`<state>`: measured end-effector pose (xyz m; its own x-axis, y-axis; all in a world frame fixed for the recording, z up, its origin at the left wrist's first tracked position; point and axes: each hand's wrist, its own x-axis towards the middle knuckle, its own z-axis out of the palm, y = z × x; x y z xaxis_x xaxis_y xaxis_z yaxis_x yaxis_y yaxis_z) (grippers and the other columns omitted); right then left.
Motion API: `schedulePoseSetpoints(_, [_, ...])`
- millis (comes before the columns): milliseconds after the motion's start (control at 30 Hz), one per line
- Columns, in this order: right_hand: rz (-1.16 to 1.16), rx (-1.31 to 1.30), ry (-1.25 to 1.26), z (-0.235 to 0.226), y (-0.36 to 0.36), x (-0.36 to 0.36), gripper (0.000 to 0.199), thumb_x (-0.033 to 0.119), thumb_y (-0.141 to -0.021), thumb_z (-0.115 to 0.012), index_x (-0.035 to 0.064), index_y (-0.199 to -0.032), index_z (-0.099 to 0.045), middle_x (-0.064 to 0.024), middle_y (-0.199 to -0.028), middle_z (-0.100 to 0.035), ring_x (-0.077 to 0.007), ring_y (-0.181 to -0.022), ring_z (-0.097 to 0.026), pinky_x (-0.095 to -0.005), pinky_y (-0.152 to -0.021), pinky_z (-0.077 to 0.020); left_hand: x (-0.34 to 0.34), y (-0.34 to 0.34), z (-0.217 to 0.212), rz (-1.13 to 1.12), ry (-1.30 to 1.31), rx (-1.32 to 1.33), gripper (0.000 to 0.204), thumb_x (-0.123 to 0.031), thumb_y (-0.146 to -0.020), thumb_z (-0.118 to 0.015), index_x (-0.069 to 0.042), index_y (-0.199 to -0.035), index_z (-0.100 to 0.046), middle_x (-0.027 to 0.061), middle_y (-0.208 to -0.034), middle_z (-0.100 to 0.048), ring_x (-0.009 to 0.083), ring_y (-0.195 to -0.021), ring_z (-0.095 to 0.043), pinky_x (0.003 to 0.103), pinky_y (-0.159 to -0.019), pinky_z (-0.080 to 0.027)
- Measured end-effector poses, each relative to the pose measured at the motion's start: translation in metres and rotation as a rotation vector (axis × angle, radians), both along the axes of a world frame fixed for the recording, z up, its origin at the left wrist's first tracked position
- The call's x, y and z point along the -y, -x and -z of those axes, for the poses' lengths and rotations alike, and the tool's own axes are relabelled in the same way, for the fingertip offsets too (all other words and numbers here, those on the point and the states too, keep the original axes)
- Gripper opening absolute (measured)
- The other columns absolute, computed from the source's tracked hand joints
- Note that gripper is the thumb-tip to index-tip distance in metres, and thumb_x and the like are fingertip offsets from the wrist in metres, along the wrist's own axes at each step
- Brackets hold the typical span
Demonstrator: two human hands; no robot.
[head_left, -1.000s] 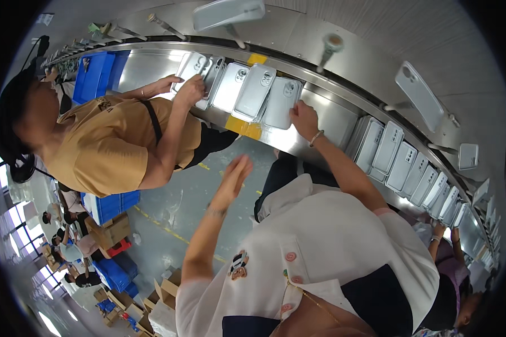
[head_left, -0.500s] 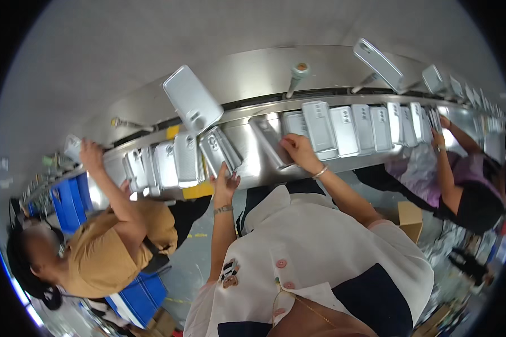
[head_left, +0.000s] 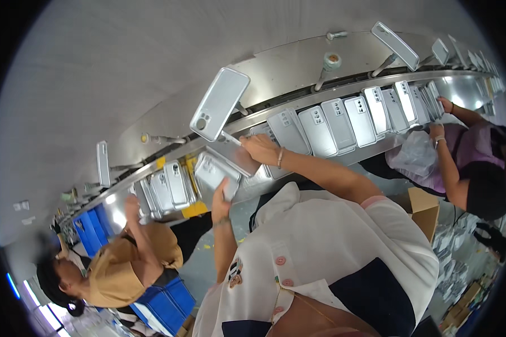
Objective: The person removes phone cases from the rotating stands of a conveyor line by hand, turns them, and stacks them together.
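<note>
My right hand is closed on the edge of a grey, shiny phone case, which it holds over the metal ledge. Just left of it, my left hand has its fingers against the near end of a silver phone case that tops a small pile; the thumb side is partly hidden. Above both hands, a silver phone case with a round camera cutout sits tilted on a spindle. Right of my right hand, a row of silver phone cases lies overlapping along the ledge.
A bare spindle stands ahead, and another phone case is mounted farther right. At left a co-worker in a tan shirt stands by more cases; another in purple is at right. Blue bins are behind left.
My right hand has moved left with the grey phone case, closer to my left hand. The mounted cases have shifted rightward in view. The left co-worker's raised hand has come down, away from the spindles.
</note>
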<state>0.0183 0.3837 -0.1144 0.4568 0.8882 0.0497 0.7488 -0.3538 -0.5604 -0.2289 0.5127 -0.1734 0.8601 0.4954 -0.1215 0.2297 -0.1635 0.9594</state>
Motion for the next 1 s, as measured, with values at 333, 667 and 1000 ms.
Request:
schedulePoseSetpoints(333, [0.257,-0.451,-0.536,-0.115,-0.056,0.206,0.03,0.008,-0.071,-0.071,0.0067,-0.098,-0.057,-0.0076,-0.091,-0.052,-0.0182,-0.064,-0.045,-0.0271,-0.058,-0.0396,0.111,-0.086,-0.145,-0.046,0.766,-0.225,0.044,-0.002,-0.07,-0.074,0.002,-0.111,-0.057,0.0089,-0.098,-0.065,0.0202,-0.086,-0.064,0.031,-0.076,-0.052])
schedulePoseSetpoints(667, [0.486,0.136,-0.501,-0.219,-0.149,0.406,0.018,0.0,-0.075,-0.068,0.0009,-0.091,-0.062,-0.0118,-0.087,-0.056,-0.0239,-0.068,-0.058,-0.0319,-0.058,-0.0476,0.361,-0.325,-0.18,0.474,1.268,0.149,0.076,-0.025,-0.075,-0.074,0.0,-0.135,-0.035,0.0131,-0.129,-0.048,0.0257,-0.119,-0.048,0.038,-0.1,-0.042])
schedulePoseSetpoints(1000, [0.74,0.328,-0.462,-0.231,-0.227,0.519,0.013,0.0,-0.081,-0.06,0.0,-0.093,-0.063,-0.0121,-0.083,-0.059,-0.0268,-0.073,-0.058,-0.0337,-0.063,-0.0471,0.468,-0.435,-0.168,0.568,1.382,-0.117,0.092,-0.036,-0.06,-0.086,-0.003,-0.132,-0.039,0.012,-0.128,-0.05,0.0285,-0.115,-0.051,0.043,-0.096,-0.046])
